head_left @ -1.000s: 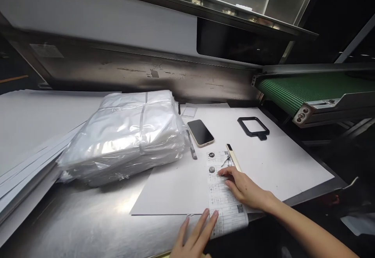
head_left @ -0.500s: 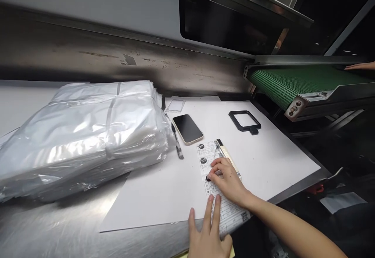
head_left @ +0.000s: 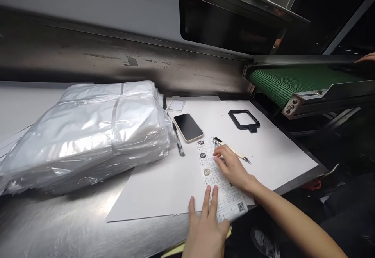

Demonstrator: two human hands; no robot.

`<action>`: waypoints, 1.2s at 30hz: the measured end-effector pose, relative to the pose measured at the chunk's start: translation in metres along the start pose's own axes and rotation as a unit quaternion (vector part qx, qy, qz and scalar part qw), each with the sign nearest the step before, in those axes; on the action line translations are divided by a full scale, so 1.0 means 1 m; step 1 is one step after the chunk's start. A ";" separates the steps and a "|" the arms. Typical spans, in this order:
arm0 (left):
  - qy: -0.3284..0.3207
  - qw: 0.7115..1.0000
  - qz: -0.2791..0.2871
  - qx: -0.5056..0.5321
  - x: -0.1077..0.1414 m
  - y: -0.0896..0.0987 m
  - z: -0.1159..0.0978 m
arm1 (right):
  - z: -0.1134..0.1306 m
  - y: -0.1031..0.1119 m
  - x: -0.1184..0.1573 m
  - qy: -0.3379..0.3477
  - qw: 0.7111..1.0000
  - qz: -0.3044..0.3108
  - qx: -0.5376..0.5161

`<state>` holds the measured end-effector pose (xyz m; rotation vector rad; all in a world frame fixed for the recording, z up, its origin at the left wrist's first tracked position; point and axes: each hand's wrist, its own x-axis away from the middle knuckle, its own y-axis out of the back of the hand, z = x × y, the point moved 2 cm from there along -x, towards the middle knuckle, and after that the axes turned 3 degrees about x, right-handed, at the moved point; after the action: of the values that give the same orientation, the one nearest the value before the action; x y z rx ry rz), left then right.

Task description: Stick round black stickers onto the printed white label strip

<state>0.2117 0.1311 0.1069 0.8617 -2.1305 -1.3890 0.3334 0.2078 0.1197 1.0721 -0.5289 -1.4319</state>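
A printed paper label strip lies on a white board, with round month marks down its upper part. My right hand rests on the strip's upper part, fingers curled, right beside a cream pen. Whether it grips that pen I cannot tell. My left hand lies flat with fingers spread, its fingertips at the strip's lower left edge. A phone and a black pen lie beyond the strip.
A large plastic-wrapped stack lies left on the steel table. A black plastic frame sits on the board. A green conveyor belt runs at upper right, with a co-worker's hand at its far end.
The cream pen has swung, its tip now pointing right. A pale round mark shows where a dark spot sat on the strip. My right hand has shifted up the strip.
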 end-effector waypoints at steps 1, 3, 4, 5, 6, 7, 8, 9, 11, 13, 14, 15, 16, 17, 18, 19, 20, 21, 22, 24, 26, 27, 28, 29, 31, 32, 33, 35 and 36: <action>-0.003 1.000 0.019 0.012 -0.002 0.006 0.005 | 0.003 0.006 0.005 0.019 1.000 0.002 -0.006; -0.009 0.995 0.053 0.079 -0.008 0.016 0.019 | 0.008 0.015 0.018 0.049 0.999 0.016 -0.010; -0.009 0.991 0.061 0.120 -0.010 0.021 0.026 | 0.010 0.017 0.025 0.062 0.998 0.029 -0.010; -0.007 0.985 0.066 0.159 -0.012 0.025 0.034 | 0.011 0.016 0.032 0.077 0.996 0.051 0.000; -0.003 0.978 0.070 0.195 -0.013 0.028 0.040 | 0.012 0.013 0.036 0.092 0.993 0.077 0.017; 0.004 0.972 0.068 0.224 -0.012 0.031 0.045 | 0.012 0.010 0.039 0.106 0.988 0.104 0.039; 0.013 0.965 0.062 0.254 -0.009 0.034 0.049 | 0.011 0.005 0.040 0.117 0.983 0.127 0.062; 0.026 0.955 0.049 0.290 -0.005 0.038 0.050 | 0.010 0.001 0.038 0.125 0.979 0.142 0.081; 0.084 0.909 0.021 0.407 0.005 0.043 0.051 | 0.009 -0.004 0.031 0.131 0.975 0.151 0.100; 0.183 0.788 0.013 0.588 0.016 0.044 0.049 | 0.010 -0.005 0.024 0.134 0.976 0.143 0.094; 0.237 0.701 0.011 0.672 0.020 0.043 0.048 | 0.010 -0.005 0.022 0.137 0.976 0.141 0.091; 0.282 0.614 0.008 0.737 0.022 0.041 0.046 | 0.011 -0.005 0.021 0.141 0.977 0.138 0.086; 0.314 0.538 0.001 0.782 0.023 0.039 0.045 | 0.012 -0.004 0.020 0.144 0.977 0.135 0.078; 0.334 0.484 -0.009 0.809 0.022 0.037 0.044 | 0.012 -0.002 0.021 0.143 0.979 0.129 0.068; 0.345 0.451 -0.016 0.823 0.021 0.035 0.043 | 0.013 -0.001 0.022 0.138 0.982 0.118 0.057; 0.348 0.434 -0.017 0.831 0.019 0.034 0.043 | 0.014 0.001 0.025 0.128 0.985 0.102 0.046; 0.349 0.425 -0.016 0.835 0.017 0.032 0.042 | 0.015 0.004 0.027 0.116 0.989 0.084 0.036; 0.348 0.420 -0.012 0.838 0.016 0.031 0.042 | 0.018 0.006 0.030 0.106 0.992 0.068 0.021; 0.346 0.417 -0.007 0.840 0.015 0.031 0.042 | 0.021 0.008 0.033 0.099 0.994 0.056 -0.004; 0.332 0.413 0.004 0.848 0.015 0.030 0.042 | 0.031 0.010 0.040 0.109 0.991 0.051 -0.060; 0.311 0.417 0.012 0.854 0.016 0.028 0.043 | 0.041 0.009 0.046 0.137 0.985 0.057 -0.085; 0.301 0.423 0.014 0.855 0.016 0.027 0.044 | 0.044 0.008 0.048 0.151 0.984 0.058 -0.077; 0.294 0.429 0.014 0.854 0.016 0.026 0.045 | 0.047 0.006 0.049 0.161 0.984 0.054 -0.053; 0.288 0.435 0.014 0.853 0.016 0.025 0.046 | 0.049 0.005 0.050 0.170 0.984 0.045 -0.027; 0.286 0.442 0.011 0.850 0.016 0.022 0.047 | 0.051 0.002 0.052 0.189 0.982 0.012 0.023; 0.289 0.442 0.006 0.849 0.015 0.022 0.047 | 0.051 0.001 0.053 0.202 0.978 -0.008 0.047; 0.293 0.443 -0.001 0.847 0.015 0.021 0.047 | 0.053 0.001 0.053 0.214 0.974 -0.031 0.069; 0.296 0.443 -0.015 0.846 0.014 0.020 0.047 | 0.056 -0.001 0.056 0.235 0.964 -0.067 0.107; 0.293 0.442 -0.023 0.847 0.014 0.020 0.046 | 0.057 -0.002 0.057 0.240 0.960 -0.081 0.122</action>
<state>0.1660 0.1564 0.1081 1.5089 -2.1168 1.5788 0.2922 0.1391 0.1284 1.6354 -0.2712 -1.2023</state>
